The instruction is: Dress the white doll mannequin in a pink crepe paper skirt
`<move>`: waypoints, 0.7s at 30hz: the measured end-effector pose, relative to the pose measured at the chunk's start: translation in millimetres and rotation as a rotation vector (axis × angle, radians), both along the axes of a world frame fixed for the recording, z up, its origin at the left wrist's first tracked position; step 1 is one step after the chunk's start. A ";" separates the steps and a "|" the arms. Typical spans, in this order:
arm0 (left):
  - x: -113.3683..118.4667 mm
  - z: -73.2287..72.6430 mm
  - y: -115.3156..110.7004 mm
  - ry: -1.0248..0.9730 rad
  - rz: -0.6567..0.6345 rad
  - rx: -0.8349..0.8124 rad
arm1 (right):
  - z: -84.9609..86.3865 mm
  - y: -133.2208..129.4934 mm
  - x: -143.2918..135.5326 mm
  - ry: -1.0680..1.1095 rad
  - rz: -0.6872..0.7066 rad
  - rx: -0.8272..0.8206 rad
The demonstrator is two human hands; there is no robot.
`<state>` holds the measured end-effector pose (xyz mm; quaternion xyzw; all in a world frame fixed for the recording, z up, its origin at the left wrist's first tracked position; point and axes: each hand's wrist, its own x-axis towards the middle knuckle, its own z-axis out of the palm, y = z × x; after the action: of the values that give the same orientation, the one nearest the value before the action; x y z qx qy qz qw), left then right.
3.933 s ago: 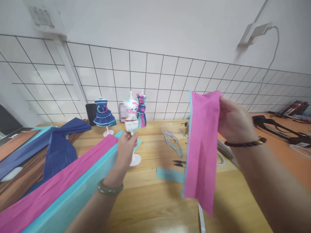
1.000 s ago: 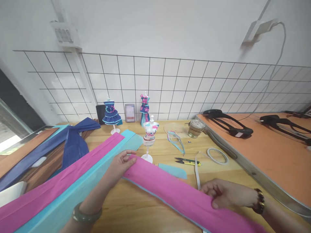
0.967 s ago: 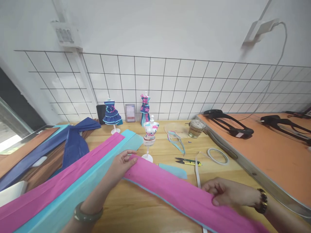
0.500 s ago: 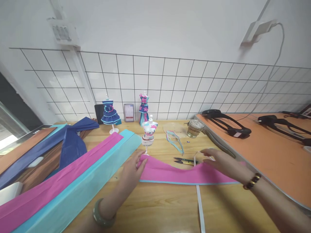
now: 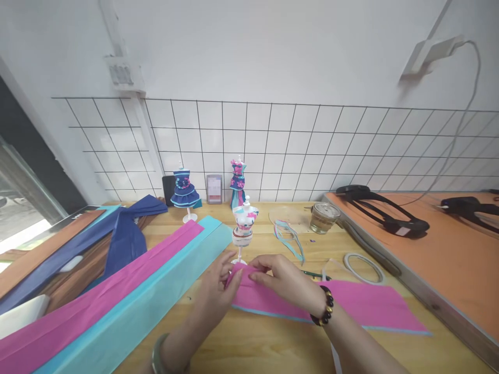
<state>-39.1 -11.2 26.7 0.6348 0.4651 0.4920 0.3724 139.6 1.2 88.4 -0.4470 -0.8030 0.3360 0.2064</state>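
A pink fabric strip (image 5: 368, 304) with a light blue lower edge lies across the wooden table. My left hand (image 5: 218, 283) pinches its left end between thumb and fingers. Close beside it, my right hand (image 5: 283, 278) is closed on the same strip's upper edge, a little to the right. Just behind my hands stands a small white dress form (image 5: 244, 221) with pink and blue patches. The scissors (image 5: 312, 274) are mostly covered by the strip and my right hand. A narrow white ribbon (image 5: 335, 358) runs out from under the strip.
Pink fabric (image 5: 156, 262), turquoise fabric (image 5: 163, 288) and blue fabric (image 5: 125, 244) lie at left. Behind stand a blue-dressed form (image 5: 185, 189), a pink-and-blue one (image 5: 237, 182) and a phone (image 5: 214, 189). A glass (image 5: 324, 218), tape roll (image 5: 364, 268) and black headsets (image 5: 384, 210) are at right.
My right hand has moved left along the strip to beside my left hand. The strip's right part now lies free, and the tape roll has come into sight. The view has shifted slightly.
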 end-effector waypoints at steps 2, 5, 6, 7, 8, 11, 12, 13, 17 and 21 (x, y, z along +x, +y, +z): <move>-1.6 0.1 5.3 -0.064 0.064 0.030 | 5.7 4.5 6.5 -0.001 0.049 -0.032; 0.9 -3.0 19.7 -0.100 0.220 0.045 | 17.5 7.7 16.8 -0.001 0.126 -0.113; 3.5 -4.0 25.1 -0.057 0.263 0.033 | 21.6 8.3 19.8 0.001 0.149 -0.148; 6.7 -4.7 30.1 -0.009 0.295 0.016 | 25.7 8.8 22.5 0.008 0.169 -0.179; 10.3 -4.9 34.5 0.034 0.319 -0.008 | 29.4 9.2 24.9 0.019 0.185 -0.202; 20.8 -3.3 43.4 0.076 0.349 -0.055 | 38.2 10.3 30.4 0.076 0.223 -0.240; 23.5 -2.5 45.1 0.065 0.343 -0.058 | 40.2 10.7 32.1 0.093 0.230 -0.240; 25.6 -1.9 46.4 0.047 0.331 -0.060 | 41.7 11.1 33.8 0.106 0.236 -0.237; 29.7 0.2 50.1 -0.071 0.298 -0.080 | 43.4 14.0 41.2 0.153 0.228 -0.230; 34.2 10.0 55.3 -0.150 0.220 -0.071 | 42.1 16.9 46.8 0.206 0.186 -0.221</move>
<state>-4.9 44.2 36.7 0.5279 0.5200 0.5590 0.3722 186.3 18.2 130.5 -0.3541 -0.7736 0.4839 0.2050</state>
